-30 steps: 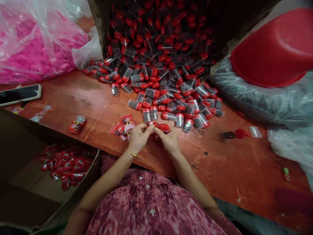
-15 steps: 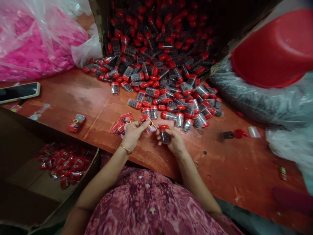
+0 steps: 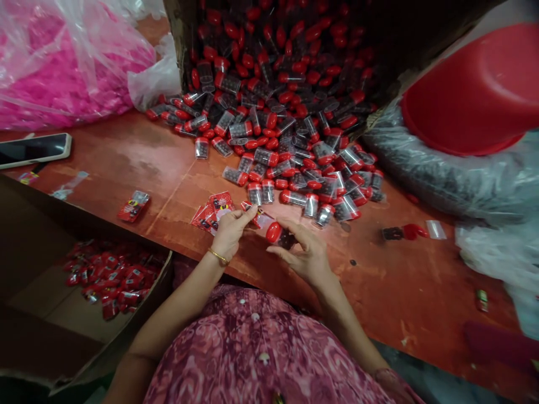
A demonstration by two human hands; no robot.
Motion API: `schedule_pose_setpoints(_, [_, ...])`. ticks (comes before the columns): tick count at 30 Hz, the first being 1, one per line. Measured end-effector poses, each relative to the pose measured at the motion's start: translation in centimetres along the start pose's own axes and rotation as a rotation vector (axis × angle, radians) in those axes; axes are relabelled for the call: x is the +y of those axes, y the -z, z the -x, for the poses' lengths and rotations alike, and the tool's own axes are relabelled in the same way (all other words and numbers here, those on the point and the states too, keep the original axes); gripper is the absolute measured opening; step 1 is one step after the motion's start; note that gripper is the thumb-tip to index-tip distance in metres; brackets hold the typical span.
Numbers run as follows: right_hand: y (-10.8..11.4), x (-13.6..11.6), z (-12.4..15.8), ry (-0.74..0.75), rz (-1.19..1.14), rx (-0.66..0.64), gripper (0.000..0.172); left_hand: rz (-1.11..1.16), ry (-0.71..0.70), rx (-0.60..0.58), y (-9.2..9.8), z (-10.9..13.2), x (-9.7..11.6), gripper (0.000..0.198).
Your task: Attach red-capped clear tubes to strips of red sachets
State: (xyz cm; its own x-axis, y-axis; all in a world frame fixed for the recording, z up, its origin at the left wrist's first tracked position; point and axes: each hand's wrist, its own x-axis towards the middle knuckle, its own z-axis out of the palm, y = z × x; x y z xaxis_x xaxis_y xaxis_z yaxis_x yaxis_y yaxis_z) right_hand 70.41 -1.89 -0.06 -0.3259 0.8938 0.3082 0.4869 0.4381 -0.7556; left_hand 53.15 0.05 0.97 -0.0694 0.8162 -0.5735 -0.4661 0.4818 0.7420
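Between the thumb and fingers of my left hand (image 3: 231,227) is a small printed red sleeve with a clear part (image 3: 263,217). My right hand (image 3: 306,251) grips a clear container with a red cap (image 3: 274,232); dark pieces show inside it, and its cap points left toward the sleeve. The sleeve and the container are close together, and whether they touch I cannot tell. Under and beside my left hand lie several flat red printed sleeves (image 3: 205,216). Just beyond both hands spreads a heap of similar red-capped containers (image 3: 269,154).
A carton (image 3: 172,42) on its side spills the heap onto the table (image 3: 138,140). To the left are a phone (image 3: 36,150), a wrapped container (image 3: 133,206) and a bag of pink pieces (image 3: 84,73). An open box (image 3: 46,306) holds wrapped containers below. A red tub (image 3: 471,90) stands right.
The container in my right hand has turned from upright to lying with its cap to the left. My right hand's fingers have shifted around it. The left hand still holds the sleeve.
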Motion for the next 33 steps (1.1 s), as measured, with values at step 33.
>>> schedule_pose_setpoints(33, [-3.0, -0.9, -1.5, -0.028, 0.007, 0.195, 0.028, 0.217, -0.126, -0.001, -1.4, 0.6, -1.8, 0.042])
